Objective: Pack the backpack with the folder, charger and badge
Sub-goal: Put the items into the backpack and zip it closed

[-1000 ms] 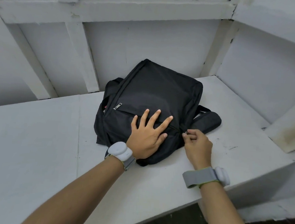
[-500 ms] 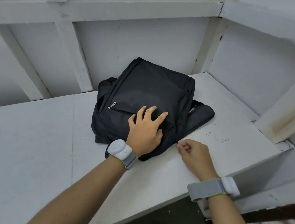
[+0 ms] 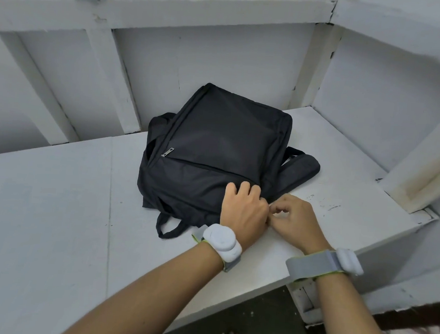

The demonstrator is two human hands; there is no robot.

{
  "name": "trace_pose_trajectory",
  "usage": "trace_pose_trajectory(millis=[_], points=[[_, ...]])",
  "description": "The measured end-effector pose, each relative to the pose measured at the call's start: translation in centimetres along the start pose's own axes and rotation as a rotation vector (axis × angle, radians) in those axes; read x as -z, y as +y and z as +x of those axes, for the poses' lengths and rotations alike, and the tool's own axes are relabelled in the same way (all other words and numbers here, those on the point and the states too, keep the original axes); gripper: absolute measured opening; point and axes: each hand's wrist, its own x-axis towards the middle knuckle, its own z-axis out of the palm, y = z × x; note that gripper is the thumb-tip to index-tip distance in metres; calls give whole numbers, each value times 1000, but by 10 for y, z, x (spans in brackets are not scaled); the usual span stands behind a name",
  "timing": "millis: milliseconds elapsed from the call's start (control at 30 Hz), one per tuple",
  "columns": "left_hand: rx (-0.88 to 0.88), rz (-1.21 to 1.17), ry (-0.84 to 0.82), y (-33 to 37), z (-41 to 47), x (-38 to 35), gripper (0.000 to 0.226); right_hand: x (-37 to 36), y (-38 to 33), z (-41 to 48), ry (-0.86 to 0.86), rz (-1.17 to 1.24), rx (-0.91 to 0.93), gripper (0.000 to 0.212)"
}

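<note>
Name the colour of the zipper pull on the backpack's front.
Silver, on the small metal zipper pull, seen in the head view.

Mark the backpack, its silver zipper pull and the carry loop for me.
backpack point(image 3: 223, 140), head view, front panel fabric.
silver zipper pull point(image 3: 167, 152), head view, middle of the metal tab.
carry loop point(image 3: 168, 228), head view, bottom curve of the strap.

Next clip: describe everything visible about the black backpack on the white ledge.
The backpack is black, of soft woven fabric, lying flat on the white ledge near the wall. A silver zipper pull sits at the left end of a front pocket seam. A shoulder strap sticks out to the right, a carry loop toward the viewer. The left hand presses its near right corner; the right hand pinches something tiny there.
</note>
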Motion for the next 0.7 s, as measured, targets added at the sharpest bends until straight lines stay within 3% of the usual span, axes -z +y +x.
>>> trace_pose_trajectory(millis=[100,233,300,367,400,500,700], points=[[82,-11,-22,-6,-4,-5,21,-4,9,-4,144,57,7,7],[197,-110,-4,-4,-5,-3,23,-8,24,6,111,-176,258,41],[238,-141,-11,0,-5,0,27,-10,27,16,121,-304,355,34],[267,-138,-11,-2,-6,3,26,-12,27,26,212,-389,411,13],[264,-126,-1,-3,-7,5,25,-11,28,29,249,-419,432,5],[178,-164,-4,-13,-18,18,27,-8,33,35,291,-464,473,10],[-11,-220,-189,-84,-54,51,33,-10,35,43,316,-481,464,19]])
